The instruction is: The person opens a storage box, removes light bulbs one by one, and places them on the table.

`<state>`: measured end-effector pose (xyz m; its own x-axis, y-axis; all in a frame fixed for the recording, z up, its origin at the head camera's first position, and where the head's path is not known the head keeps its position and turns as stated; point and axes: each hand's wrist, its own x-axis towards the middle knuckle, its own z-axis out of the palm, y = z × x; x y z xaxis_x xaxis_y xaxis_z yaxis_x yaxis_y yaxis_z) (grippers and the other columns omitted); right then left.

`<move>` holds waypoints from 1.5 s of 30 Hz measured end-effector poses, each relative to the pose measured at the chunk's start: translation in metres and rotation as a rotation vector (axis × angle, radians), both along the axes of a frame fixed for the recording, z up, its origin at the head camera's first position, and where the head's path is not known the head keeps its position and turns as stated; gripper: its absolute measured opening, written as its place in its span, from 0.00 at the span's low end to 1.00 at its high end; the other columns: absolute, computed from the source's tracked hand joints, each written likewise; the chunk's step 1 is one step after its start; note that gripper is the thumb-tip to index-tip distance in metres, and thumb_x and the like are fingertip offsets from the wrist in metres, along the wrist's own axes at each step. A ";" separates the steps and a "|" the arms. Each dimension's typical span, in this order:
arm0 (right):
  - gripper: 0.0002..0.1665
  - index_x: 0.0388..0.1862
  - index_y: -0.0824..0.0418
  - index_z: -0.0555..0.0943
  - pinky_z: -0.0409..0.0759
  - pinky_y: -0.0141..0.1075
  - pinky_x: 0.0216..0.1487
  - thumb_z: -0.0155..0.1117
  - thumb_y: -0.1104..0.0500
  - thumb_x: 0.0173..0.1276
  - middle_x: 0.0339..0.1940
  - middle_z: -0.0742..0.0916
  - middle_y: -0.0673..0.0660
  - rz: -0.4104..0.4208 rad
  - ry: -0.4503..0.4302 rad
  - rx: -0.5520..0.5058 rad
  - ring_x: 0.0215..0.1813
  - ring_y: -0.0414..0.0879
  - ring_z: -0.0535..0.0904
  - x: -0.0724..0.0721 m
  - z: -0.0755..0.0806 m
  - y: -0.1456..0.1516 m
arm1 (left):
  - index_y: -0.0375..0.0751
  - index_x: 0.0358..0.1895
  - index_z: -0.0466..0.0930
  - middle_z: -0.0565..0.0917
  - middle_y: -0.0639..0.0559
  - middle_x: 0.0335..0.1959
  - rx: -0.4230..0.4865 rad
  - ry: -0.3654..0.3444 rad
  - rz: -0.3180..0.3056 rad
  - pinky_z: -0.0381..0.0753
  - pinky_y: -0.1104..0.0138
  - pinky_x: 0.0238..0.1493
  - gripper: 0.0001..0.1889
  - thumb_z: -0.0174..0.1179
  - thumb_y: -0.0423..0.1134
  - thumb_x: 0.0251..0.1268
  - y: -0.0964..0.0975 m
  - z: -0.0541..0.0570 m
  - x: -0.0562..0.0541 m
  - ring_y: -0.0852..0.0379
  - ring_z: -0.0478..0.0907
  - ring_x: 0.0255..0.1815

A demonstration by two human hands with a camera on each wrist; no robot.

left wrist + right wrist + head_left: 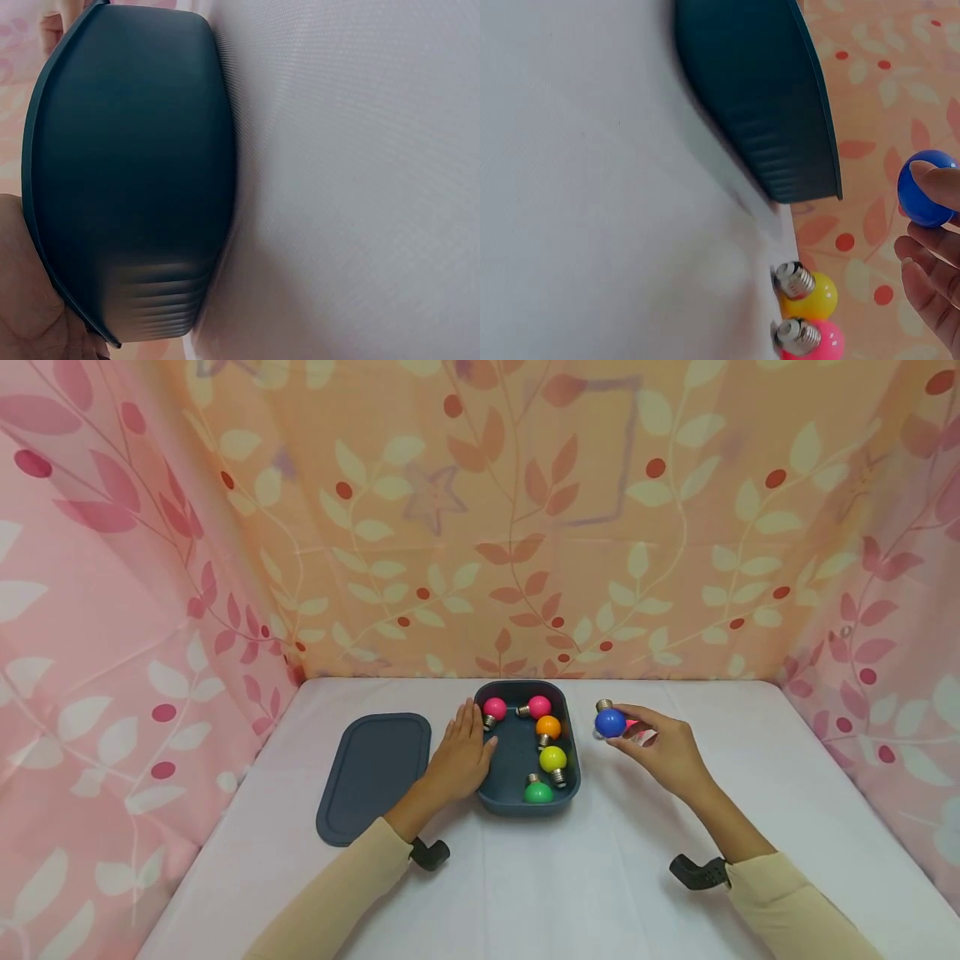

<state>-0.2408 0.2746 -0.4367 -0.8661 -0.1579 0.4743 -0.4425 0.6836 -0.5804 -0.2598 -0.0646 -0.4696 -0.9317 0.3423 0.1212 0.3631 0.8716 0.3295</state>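
My screens show a box [525,810] of five bulbs [553,758], flat left hand [459,752] against it, right hand [671,753] pinching a blue bulb [611,723], and, from right-wrist only, a yellow bulb [815,298] outside.

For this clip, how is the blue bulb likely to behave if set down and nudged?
The blue bulb would probably roll in a curve, being round with a narrower metal base. It may slip from the right hand, as its surface looks smooth and glossy. It seems stiff: no dent shows where it is pinched.
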 end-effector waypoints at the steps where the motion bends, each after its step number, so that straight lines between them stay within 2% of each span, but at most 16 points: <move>1: 0.32 0.62 0.55 0.84 0.80 0.27 0.34 0.82 0.55 0.57 0.40 0.90 0.56 -0.008 0.001 0.001 0.38 0.49 0.83 0.000 0.000 0.003 | 0.27 0.80 0.41 0.39 0.35 0.83 0.003 0.000 0.000 0.42 0.49 0.80 0.36 0.37 0.51 0.85 0.000 0.000 0.000 0.42 0.33 0.83; 8: 0.34 0.65 0.57 0.82 0.78 0.25 0.35 0.81 0.57 0.59 0.41 0.90 0.58 -0.059 0.006 0.000 0.42 0.53 0.85 -0.001 -0.005 0.019 | 0.27 0.80 0.41 0.40 0.35 0.83 0.011 0.004 0.000 0.43 0.49 0.80 0.37 0.37 0.51 0.85 0.000 -0.001 -0.004 0.42 0.33 0.83; 16: 0.33 0.63 0.61 0.82 0.75 0.18 0.35 0.81 0.64 0.57 0.42 0.90 0.61 -0.096 0.044 -0.028 0.40 0.55 0.85 -0.003 -0.014 0.032 | 0.27 0.80 0.41 0.40 0.35 0.83 0.017 0.004 0.000 0.43 0.48 0.80 0.37 0.38 0.51 0.84 -0.001 -0.005 -0.005 0.42 0.34 0.83; 23: 0.34 0.62 0.61 0.83 0.77 0.19 0.33 0.82 0.64 0.55 0.39 0.90 0.61 -0.144 0.028 -0.049 0.36 0.47 0.83 -0.004 -0.027 0.041 | 0.27 0.80 0.42 0.40 0.35 0.83 0.008 -0.005 0.003 0.43 0.48 0.80 0.36 0.38 0.51 0.85 -0.001 -0.009 0.001 0.42 0.33 0.83; 29: 0.33 0.62 0.60 0.83 0.76 0.19 0.33 0.82 0.63 0.56 0.39 0.90 0.63 -0.169 0.033 -0.053 0.36 0.46 0.83 -0.006 -0.033 0.049 | 0.28 0.81 0.41 0.40 0.36 0.83 0.004 -0.005 0.005 0.43 0.49 0.80 0.36 0.37 0.52 0.85 0.000 -0.010 0.000 0.43 0.33 0.83; 34: 0.33 0.62 0.60 0.83 0.75 0.20 0.33 0.82 0.62 0.56 0.39 0.91 0.63 -0.197 0.039 -0.056 0.35 0.36 0.81 -0.010 -0.036 0.056 | 0.28 0.81 0.41 0.39 0.36 0.83 0.004 -0.005 0.005 0.42 0.50 0.80 0.37 0.36 0.53 0.85 0.001 -0.008 -0.002 0.43 0.32 0.83; 38: 0.33 0.62 0.61 0.83 0.73 0.25 0.36 0.82 0.62 0.56 0.42 0.91 0.64 -0.219 0.030 -0.055 0.34 0.31 0.80 -0.012 -0.038 0.062 | 0.28 0.80 0.41 0.39 0.36 0.83 0.006 0.002 0.001 0.42 0.50 0.80 0.37 0.36 0.52 0.85 0.000 -0.006 -0.003 0.43 0.33 0.83; 42: 0.32 0.61 0.64 0.83 0.71 0.29 0.39 0.81 0.65 0.56 0.46 0.90 0.66 -0.231 0.005 -0.049 0.33 0.31 0.81 -0.014 -0.041 0.068 | 0.27 0.80 0.42 0.40 0.35 0.83 0.007 0.009 0.000 0.44 0.48 0.80 0.37 0.37 0.52 0.85 -0.001 -0.006 -0.002 0.42 0.34 0.83; 45: 0.32 0.62 0.64 0.82 0.73 0.26 0.37 0.79 0.65 0.58 0.49 0.89 0.67 -0.243 -0.036 -0.031 0.35 0.39 0.84 -0.014 -0.044 0.071 | 0.27 0.80 0.43 0.41 0.35 0.83 0.011 0.013 0.002 0.44 0.48 0.79 0.36 0.39 0.51 0.85 -0.001 -0.007 -0.002 0.42 0.34 0.83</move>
<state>-0.2545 0.3459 -0.4804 -0.8932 0.0712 0.4440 -0.2459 0.7493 -0.6149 -0.2617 -0.0656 -0.4769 -0.9306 0.3394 0.1374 0.3661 0.8684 0.3344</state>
